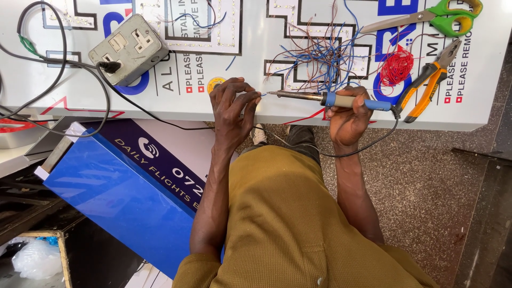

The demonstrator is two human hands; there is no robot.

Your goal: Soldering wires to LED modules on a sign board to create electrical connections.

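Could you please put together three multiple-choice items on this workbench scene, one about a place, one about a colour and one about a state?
1. Where do the scissors lie?
A. at the board's top right
B. on the floor
C. on the blue sign box

2. What colour is the coil of wire beside the pliers?
A. yellow
B. red
C. white

3. What does the right hand hold?
A. nothing
B. the pliers
C. the soldering iron

Answers: 1 A, the green-handled scissors rest at the far right corner of the white board. 2 B, the coil is bright red. 3 C, the fingers close round the iron's blue handle, its tip pointing towards the left hand.
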